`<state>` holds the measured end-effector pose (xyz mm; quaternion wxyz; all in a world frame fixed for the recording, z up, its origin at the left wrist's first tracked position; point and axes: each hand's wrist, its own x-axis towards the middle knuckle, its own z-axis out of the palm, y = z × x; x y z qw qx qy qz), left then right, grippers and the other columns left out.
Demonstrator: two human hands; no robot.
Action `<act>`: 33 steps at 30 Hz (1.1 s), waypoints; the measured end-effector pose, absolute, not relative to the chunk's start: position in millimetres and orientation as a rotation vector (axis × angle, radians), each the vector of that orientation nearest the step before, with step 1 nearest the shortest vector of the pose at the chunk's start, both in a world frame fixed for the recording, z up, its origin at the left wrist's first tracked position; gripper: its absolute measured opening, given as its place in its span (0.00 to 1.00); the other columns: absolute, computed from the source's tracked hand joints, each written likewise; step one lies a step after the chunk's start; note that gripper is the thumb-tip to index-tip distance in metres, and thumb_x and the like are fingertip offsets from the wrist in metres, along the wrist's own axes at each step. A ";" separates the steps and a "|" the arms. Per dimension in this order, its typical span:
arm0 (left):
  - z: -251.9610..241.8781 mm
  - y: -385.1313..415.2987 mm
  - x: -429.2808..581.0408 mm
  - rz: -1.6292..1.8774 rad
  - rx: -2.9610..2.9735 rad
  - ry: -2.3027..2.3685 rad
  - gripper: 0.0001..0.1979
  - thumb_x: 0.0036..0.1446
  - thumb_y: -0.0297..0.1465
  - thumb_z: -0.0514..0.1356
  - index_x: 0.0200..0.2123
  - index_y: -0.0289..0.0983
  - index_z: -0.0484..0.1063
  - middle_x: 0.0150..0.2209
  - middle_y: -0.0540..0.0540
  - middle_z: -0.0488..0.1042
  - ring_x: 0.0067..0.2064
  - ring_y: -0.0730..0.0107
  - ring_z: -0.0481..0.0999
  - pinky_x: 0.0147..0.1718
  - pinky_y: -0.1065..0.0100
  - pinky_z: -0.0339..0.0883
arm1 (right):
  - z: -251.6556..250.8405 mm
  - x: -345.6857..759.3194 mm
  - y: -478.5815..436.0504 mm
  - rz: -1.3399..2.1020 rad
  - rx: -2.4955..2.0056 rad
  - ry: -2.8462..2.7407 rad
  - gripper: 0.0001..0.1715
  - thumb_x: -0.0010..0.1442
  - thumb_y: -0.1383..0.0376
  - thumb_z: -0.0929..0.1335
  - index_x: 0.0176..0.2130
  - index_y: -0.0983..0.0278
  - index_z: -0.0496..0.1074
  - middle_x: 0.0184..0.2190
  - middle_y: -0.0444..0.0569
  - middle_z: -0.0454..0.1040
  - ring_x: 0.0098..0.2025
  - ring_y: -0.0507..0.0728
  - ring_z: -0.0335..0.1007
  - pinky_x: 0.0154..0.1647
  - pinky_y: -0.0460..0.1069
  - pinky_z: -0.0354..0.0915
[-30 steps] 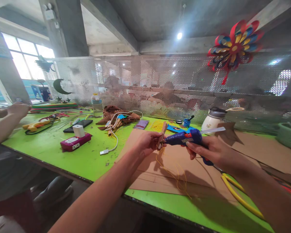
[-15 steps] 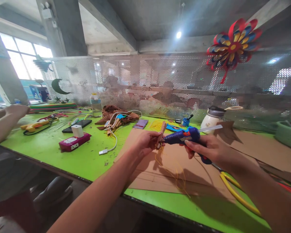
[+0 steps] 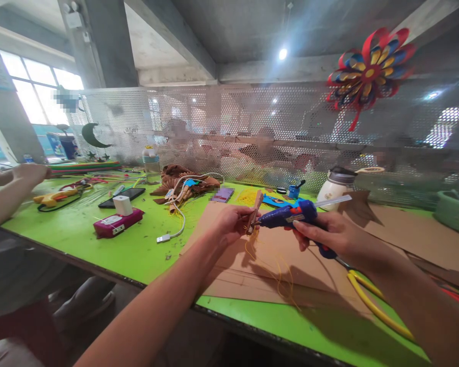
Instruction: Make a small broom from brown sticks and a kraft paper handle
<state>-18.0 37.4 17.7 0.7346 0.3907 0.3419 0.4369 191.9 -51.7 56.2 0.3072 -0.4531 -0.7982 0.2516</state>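
Note:
My left hand is closed around a small brown folded piece, held upright over the cardboard. Thin yellow strands trail down from its lower end. In my right hand is a dark blue hot glue gun, with a clear glue stick poking out of its back. The gun's nozzle points left and is at the brown piece, close to my left fingertips; whether it touches cannot be made out. Beneath both hands lie brown cardboard sheets.
Yellow-handled scissors lie under my right forearm. A maroon box, a white cable and a brown paper bundle are at the left. Behind stand a white jug and a perforated screen. Another person's hand works far left.
The glue gun and my right hand have shifted very slightly right. The other person's hand at far left has moved a little to the right. My left hand stays in place.

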 end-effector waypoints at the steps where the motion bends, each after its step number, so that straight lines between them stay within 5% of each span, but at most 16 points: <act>1: 18.1 37.1 -17.8 0.958 0.860 0.748 0.07 0.51 0.20 0.55 0.25 0.28 0.73 0.20 0.45 0.74 0.19 0.74 0.71 0.18 0.74 0.65 | 56.2 192.0 -51.4 0.654 -1.210 -2.101 0.24 0.60 0.51 0.61 0.23 0.63 0.71 0.28 0.49 0.73 0.33 0.55 0.67 0.31 0.49 0.59; 29: 20.1 34.3 -17.5 0.953 0.872 0.748 0.08 0.51 0.20 0.54 0.24 0.28 0.72 0.19 0.44 0.74 0.19 0.74 0.72 0.21 0.74 0.67 | 57.0 190.5 -51.5 0.661 -1.218 -2.076 0.25 0.59 0.50 0.61 0.22 0.63 0.71 0.26 0.49 0.72 0.31 0.55 0.65 0.30 0.49 0.60; 33: 19.5 35.4 -17.3 0.967 0.871 0.755 0.08 0.51 0.20 0.54 0.24 0.27 0.72 0.20 0.43 0.75 0.21 0.74 0.73 0.23 0.75 0.67 | 58.6 190.1 -54.0 0.779 -1.177 -2.108 0.23 0.60 0.51 0.61 0.23 0.63 0.70 0.27 0.50 0.73 0.37 0.58 0.67 0.31 0.49 0.60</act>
